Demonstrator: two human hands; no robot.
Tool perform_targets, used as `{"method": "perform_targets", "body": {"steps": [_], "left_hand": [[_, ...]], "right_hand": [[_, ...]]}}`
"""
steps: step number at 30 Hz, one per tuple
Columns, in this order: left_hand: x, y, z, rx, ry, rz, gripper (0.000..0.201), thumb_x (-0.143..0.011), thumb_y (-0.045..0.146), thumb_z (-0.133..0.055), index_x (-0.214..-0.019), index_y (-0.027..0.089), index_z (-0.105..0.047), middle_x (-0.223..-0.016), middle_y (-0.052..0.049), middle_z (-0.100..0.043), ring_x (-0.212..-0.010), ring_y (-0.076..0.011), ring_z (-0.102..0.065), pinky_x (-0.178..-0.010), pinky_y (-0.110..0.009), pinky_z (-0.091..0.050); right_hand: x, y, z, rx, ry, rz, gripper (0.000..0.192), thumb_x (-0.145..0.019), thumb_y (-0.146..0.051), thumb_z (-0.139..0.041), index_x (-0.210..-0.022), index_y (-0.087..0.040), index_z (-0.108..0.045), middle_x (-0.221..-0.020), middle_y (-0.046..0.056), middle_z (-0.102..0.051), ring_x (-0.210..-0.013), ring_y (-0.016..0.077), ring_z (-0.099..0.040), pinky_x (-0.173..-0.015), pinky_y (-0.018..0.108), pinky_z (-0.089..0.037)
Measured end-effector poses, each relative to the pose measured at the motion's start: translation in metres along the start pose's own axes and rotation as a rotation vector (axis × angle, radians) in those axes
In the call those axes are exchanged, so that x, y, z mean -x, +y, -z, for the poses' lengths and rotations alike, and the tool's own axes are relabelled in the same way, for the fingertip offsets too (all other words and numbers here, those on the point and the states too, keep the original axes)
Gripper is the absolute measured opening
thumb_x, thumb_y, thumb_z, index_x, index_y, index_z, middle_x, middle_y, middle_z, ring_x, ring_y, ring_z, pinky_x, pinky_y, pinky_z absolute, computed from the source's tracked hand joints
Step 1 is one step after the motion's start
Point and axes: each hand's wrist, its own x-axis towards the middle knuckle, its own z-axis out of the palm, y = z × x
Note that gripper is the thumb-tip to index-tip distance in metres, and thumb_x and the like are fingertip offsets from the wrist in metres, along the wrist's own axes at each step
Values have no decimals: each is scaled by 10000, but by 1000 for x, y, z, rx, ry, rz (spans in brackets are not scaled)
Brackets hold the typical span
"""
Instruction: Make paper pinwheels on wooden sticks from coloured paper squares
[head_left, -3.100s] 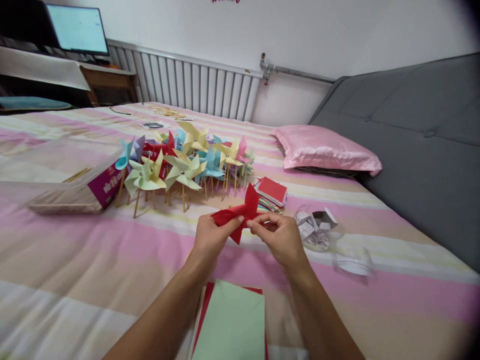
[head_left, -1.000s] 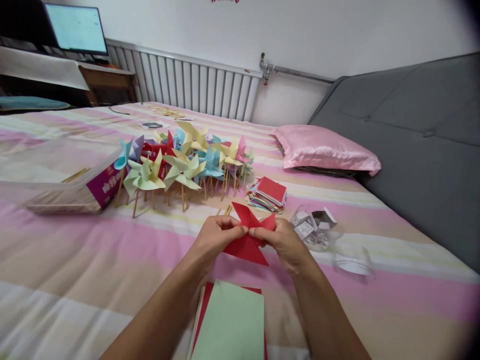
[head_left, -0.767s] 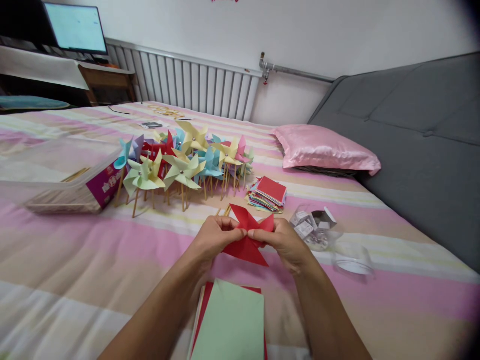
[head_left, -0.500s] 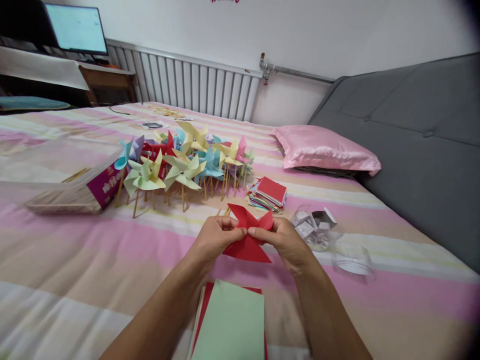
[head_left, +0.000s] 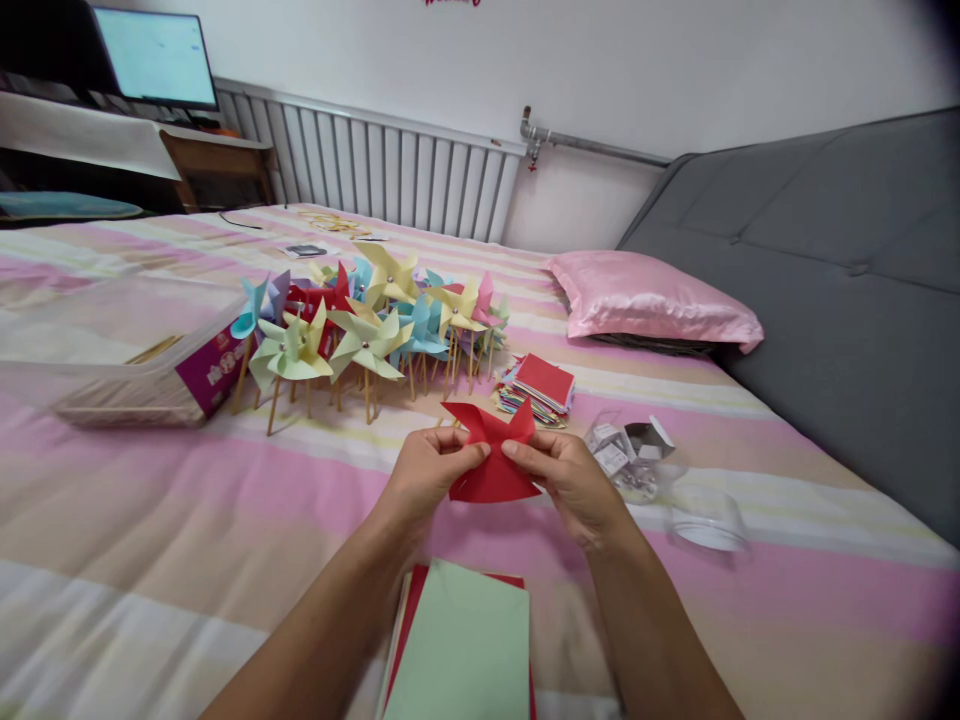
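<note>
A red paper pinwheel (head_left: 496,480), partly folded, is held up in front of me above the bed. My left hand (head_left: 433,468) pinches its left side between thumb and fingers. On the opposite side, my right hand (head_left: 561,472) grips it the same way, both thumbs close to its middle. Two pointed corners stand up behind the thumbs, and a flatter part hangs below. Under my wrists lies a stack of coloured paper with a pale green sheet (head_left: 469,640) on top and red edges showing beneath.
Finished pinwheels (head_left: 365,343) on sticks stand in a group behind my hands. Left is a clear plastic box (head_left: 150,375) with wooden sticks. A pile of small paper squares (head_left: 545,383), a bag of metal bits (head_left: 636,480), a clear round container (head_left: 706,525) and a pink pillow (head_left: 652,295) lie rightward.
The red paper has shifted slightly left and tipped, with its lower edge higher and its points changed in shape. My thumbs have moved a little further apart and both hands still hold it.
</note>
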Motion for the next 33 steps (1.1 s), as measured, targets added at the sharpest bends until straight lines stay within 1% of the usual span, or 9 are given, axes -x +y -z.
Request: {"method": "perform_targets", "body": {"steps": [6, 11, 16, 21, 24, 27, 30, 31, 33], "left_hand": [[-1, -2, 0, -13, -1, -2, 219, -538, 246, -763, -542, 116, -586, -545, -13, -601, -501, -92, -515, -515, -209, -377], [0, -2, 0, -29, -32, 16, 198, -545, 238, -751, -571, 123, -592, -525, 7, -566, -543, -121, -550, -548, -230, -399], [-1, -1, 0, -21, -52, 23, 198, -552, 234, -742, -564, 129, -575, -549, 1, -575, -560, -131, -562, -564, -246, -411], [-1, -3, 0, -20, -45, 16, 229, -549, 233, -743, -520, 133, -539, -503, 17, -537, -540, -127, -553, -549, -241, -407], [-1, -4, 0, -11, -22, 14, 228, -546, 233, -745, -522, 129, -543, -518, 5, -566, -515, -112, -541, -526, -226, -397], [-2, -3, 1, 14, 53, 0, 204, -551, 219, -743, -539, 125, -562, -525, -3, -590, -497, -107, -542, -511, -218, -399], [-3, 2, 3, 120, 145, 2, 175, -556, 189, -735, -552, 128, -571, -508, -5, -601, -490, -117, -560, -511, -223, -426], [-4, 4, 4, 164, 167, 8, 159, -560, 176, -730, -563, 126, -579, -515, -13, -614, -488, -118, -565, -509, -222, -435], [-5, 8, 5, 241, 198, 25, 119, -569, 144, -714, -591, 115, -601, -549, -38, -646, -496, -122, -579, -513, -222, -454]], "right_hand": [[-1, 1, 0, 11, -2, 11, 236, -572, -308, -777, -718, -140, -697, -693, 38, -701, -671, 170, -629, -659, 283, -464], [-2, 1, -1, 30, 27, 11, 230, -562, -293, -776, -719, -141, -703, -671, 36, -700, -652, 176, -630, -653, 290, -469], [-1, 1, -2, 60, 34, 25, 220, -578, -295, -758, -723, -139, -703, -657, 39, -698, -641, 180, -631, -641, 294, -471], [0, 0, -3, 58, 29, 24, 236, -566, -307, -767, -710, -136, -690, -671, 45, -700, -661, 196, -640, -663, 317, -485], [0, 1, -3, 48, 8, 40, 262, -582, -324, -762, -744, -135, -684, -693, 50, -697, -701, 209, -645, -693, 335, -493], [-2, 1, -2, 48, 12, 110, 342, -599, -323, -760, -880, -157, -661, -781, 43, -686, -767, 196, -638, -726, 323, -492], [-4, 1, 1, 115, 101, 259, 423, -624, -288, -753, -1012, -200, -610, -808, 7, -649, -770, 141, -611, -713, 263, -474], [-4, 0, 1, 151, 141, 329, 400, -646, -274, -738, -1018, -212, -604, -779, -11, -632, -743, 120, -598, -695, 242, -465], [-2, -2, 2, 229, 190, 466, 283, -701, -244, -691, -972, -224, -613, -689, -40, -593, -663, 90, -569, -643, 214, -451]]}}
